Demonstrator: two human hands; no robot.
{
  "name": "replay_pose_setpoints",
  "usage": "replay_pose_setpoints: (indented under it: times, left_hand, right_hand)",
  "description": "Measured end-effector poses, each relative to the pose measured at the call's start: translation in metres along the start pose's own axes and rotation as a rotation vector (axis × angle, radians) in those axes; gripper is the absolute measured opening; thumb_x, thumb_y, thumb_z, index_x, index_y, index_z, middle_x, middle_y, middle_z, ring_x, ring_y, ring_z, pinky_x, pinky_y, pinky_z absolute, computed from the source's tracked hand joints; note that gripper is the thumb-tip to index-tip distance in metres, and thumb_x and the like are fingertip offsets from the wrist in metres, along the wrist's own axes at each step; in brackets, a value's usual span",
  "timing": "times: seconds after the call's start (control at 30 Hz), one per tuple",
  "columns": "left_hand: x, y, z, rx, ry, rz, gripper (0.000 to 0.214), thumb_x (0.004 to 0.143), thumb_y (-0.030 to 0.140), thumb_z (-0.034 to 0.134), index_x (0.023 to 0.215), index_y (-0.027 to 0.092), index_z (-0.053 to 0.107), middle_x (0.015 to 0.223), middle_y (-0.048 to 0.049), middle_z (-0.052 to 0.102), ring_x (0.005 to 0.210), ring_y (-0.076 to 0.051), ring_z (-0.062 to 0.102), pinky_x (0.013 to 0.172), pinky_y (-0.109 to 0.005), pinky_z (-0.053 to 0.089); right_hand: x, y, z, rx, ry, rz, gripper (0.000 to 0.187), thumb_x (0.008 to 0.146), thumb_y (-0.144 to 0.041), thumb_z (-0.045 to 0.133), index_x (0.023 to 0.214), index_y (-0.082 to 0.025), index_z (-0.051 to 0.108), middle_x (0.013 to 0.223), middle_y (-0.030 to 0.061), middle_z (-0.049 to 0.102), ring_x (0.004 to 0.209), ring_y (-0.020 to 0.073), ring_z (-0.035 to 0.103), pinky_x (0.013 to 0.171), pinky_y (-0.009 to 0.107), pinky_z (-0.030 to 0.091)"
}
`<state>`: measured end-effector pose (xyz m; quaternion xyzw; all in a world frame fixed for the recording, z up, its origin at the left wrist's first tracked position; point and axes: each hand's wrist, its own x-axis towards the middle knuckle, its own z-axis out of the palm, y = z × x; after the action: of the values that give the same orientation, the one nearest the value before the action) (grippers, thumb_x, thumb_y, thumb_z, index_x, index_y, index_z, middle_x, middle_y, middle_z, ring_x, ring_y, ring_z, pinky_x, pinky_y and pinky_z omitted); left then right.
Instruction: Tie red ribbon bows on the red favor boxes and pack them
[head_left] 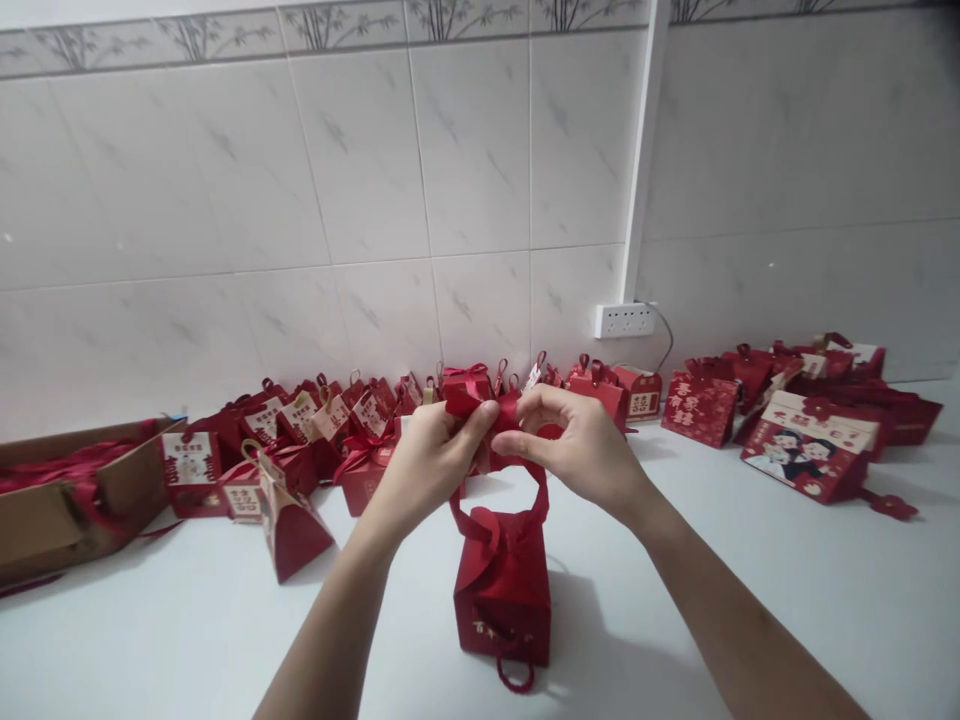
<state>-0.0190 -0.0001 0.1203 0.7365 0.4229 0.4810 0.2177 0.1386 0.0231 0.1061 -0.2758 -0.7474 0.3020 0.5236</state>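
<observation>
A small red gift box (504, 595) with gold lettering stands on the white table in front of me. A red ribbon (541, 497) rises from its top in two strands up to my hands. Above the box, my left hand (435, 455) pinches the ribbon between thumb and fingers. Close beside it, my right hand (581, 445) is closed on the ribbon too, with its fingers curled. Whether a knot or bow sits between them I cannot tell, as the fingers partly hide it. A red cord loop (517, 686) hangs at the box's near lower edge.
Several red gift boxes (262, 425) line the tiled wall at the back. An upright triangular box (291, 525) is left of my arms. More boxes (806, 450) are grouped at right. A cardboard box (124, 490) holds red ribbons at far left. A power strip (625, 320) is on the wall.
</observation>
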Motion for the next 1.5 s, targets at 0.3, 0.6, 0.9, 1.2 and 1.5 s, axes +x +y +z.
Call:
replay_pose_setpoints:
  times: [0.3,0.6,0.9,1.2,1.5]
  left_hand:
    - [0.004,-0.001,0.002,-0.150,0.027,-0.038,0.038,0.085,0.038,0.052,0.058,0.013,0.060,0.046,-0.0006,0.055,0.041,-0.007,0.047,0.041,-0.018,0.037]
    - [0.009,-0.010,0.001,-0.406,0.105,-0.149,0.036,0.081,0.043,0.057,0.090,0.010,0.068,0.065,-0.0055,0.067,0.051,-0.009,0.057,0.048,-0.018,0.045]
    - [0.009,-0.011,-0.001,-0.074,0.145,0.087,0.016,0.080,0.018,0.056,0.091,0.015,0.067,0.089,-0.0055,0.069,0.083,-0.014,0.064,0.072,-0.023,0.052]
    - [0.003,-0.018,-0.006,0.429,0.141,0.456,0.033,0.077,0.002,0.046,0.097,0.020,0.064,0.091,-0.0040,0.068,0.084,-0.014,0.062,0.071,-0.024,0.050]
    - [0.005,-0.018,-0.004,0.481,0.209,0.458,0.027,0.078,0.005,0.049,0.094,0.020,0.065,0.089,-0.0028,0.070,0.084,-0.014,0.064,0.071,-0.025,0.050]
  right_hand:
    - [0.006,0.006,-0.003,0.044,0.187,-0.073,0.021,0.078,-0.038,0.065,0.076,-0.019,0.058,0.074,0.0010,0.063,0.069,0.0139,0.060,0.066,0.028,0.049]
    - [0.000,0.005,-0.004,-0.249,0.049,-0.474,0.004,0.081,-0.019,0.063,0.078,-0.020,0.063,0.092,0.0040,0.057,0.091,0.0162,0.057,0.083,0.033,0.048]
    - [0.001,0.008,-0.001,-0.303,0.051,-0.449,0.021,0.086,-0.030,0.057,0.068,-0.018,0.058,0.092,0.0064,0.057,0.091,0.0185,0.057,0.082,0.035,0.047]
    - [0.010,0.013,-0.004,0.244,-0.054,0.175,0.016,0.088,-0.030,0.048,0.093,-0.019,0.059,0.080,0.0021,0.062,0.073,0.0135,0.062,0.070,0.029,0.054]
    - [0.010,0.009,-0.001,0.270,-0.208,0.317,0.022,0.084,-0.034,0.058,0.098,-0.018,0.057,0.052,-0.0077,0.051,0.031,0.0044,0.042,0.034,0.019,0.032]
